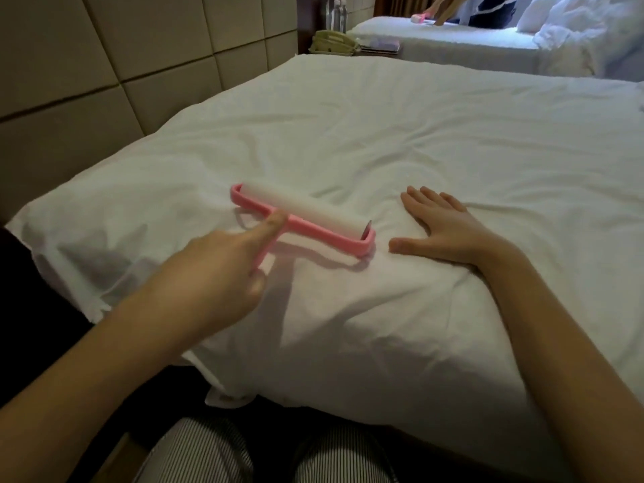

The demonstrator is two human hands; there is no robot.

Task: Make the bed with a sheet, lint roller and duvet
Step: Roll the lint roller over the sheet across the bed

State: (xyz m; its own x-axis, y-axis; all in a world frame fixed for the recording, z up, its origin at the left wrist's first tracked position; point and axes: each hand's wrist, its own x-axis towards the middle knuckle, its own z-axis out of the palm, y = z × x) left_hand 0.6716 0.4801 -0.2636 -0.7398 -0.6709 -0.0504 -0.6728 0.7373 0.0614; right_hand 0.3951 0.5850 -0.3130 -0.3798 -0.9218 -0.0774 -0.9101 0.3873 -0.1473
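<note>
A pink lint roller (306,214) with a wide white roll lies on the white sheet (435,141) near the bed's near corner. My left hand (223,266) grips its pink handle, with the forefinger stretched along the handle toward the roll. My right hand (439,228) rests flat on the sheet just right of the roller, fingers straight and spread. The sheet is wrinkled and covers the whole bed. No duvet is in view on this bed.
A padded headboard wall (104,64) runs along the left. A nightstand with a telephone (332,41) and water bottles (338,13) stands beyond the bed. A second bed (453,40) at the back right holds piled white bedding, with another person beside it. My striped trousers (209,454) are below.
</note>
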